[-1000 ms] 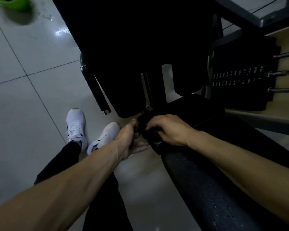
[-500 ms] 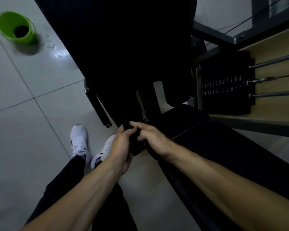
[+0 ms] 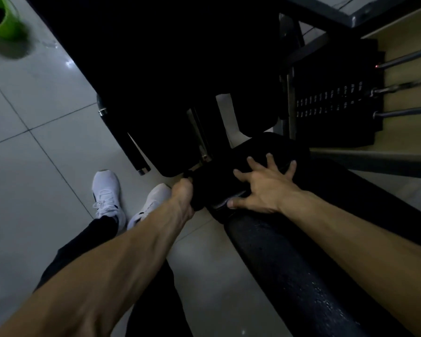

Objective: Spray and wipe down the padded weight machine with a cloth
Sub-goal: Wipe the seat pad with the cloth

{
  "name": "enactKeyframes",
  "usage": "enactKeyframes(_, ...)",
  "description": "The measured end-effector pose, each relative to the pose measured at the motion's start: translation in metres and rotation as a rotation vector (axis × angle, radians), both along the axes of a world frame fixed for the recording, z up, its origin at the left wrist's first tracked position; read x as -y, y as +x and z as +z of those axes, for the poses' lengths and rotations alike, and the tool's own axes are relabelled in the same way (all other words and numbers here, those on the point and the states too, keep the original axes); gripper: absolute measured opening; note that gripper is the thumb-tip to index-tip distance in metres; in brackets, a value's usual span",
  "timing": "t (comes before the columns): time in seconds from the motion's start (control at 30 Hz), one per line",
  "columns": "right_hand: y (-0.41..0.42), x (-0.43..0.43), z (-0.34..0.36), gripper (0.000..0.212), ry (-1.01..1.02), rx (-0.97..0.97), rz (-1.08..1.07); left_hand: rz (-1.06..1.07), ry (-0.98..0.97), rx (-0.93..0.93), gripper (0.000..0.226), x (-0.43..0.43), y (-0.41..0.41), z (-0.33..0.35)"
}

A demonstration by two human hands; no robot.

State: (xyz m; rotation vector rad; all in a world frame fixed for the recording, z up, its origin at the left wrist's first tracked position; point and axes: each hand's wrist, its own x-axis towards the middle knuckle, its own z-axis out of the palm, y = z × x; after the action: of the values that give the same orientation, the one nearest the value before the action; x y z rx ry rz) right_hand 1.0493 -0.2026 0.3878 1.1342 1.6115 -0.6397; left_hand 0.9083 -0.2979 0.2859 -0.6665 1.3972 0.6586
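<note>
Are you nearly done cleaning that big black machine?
Partly. Sprayed: droplets shine on the long pad. In hand: the left hand grips the dark cloth, and the right hand lies spread flat on it, just past the long pad's end. Left: those droplets are not yet wiped off, and the big back pad is too dark to judge.
</note>
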Motion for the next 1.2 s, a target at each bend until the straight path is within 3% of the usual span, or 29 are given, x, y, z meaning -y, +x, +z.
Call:
enactKeyframes(0.13,-0.002,0.000,0.000,0.097,-0.002,0.023,0.007,-0.036,0.011,-0.145,0.027,0.011,0.015,0.039)
enactKeyframes(0.23,-0.003,0.001,0.003,0.096,0.003,0.019,0.020,-0.076,0.113,-0.130,0.029,0.030,0.027,0.081)
enactKeyframes(0.37,-0.001,0.003,0.002,0.096,0.023,0.010,0.031,-0.077,0.086,-0.178,0.044,0.017,0.026,0.060)
enactKeyframes(0.5,0.001,0.004,-0.001,0.096,0.037,0.008,0.037,-0.058,-0.029,-0.172,0.033,-0.002,0.019,0.019)
enactKeyframes(0.7,-0.001,0.003,0.002,0.097,0.037,0.012,0.043,-0.086,0.011,-0.165,0.023,0.022,0.041,0.086)
enactKeyframes(0.9,0.001,0.005,0.001,0.096,0.069,-0.001,0.050,0.028,-0.142,-0.154,0.022,-0.001,0.025,0.045)
enactKeyframes(1.1,0.001,0.007,0.007,0.095,0.073,-0.014,0.026,-0.053,-0.063,-0.099,0.022,0.019,0.033,0.096)
enactKeyframes(1.2,-0.001,0.010,0.018,0.074,0.052,-0.144,-0.038,-0.086,0.016,-0.067,0.016,0.022,0.015,0.123)
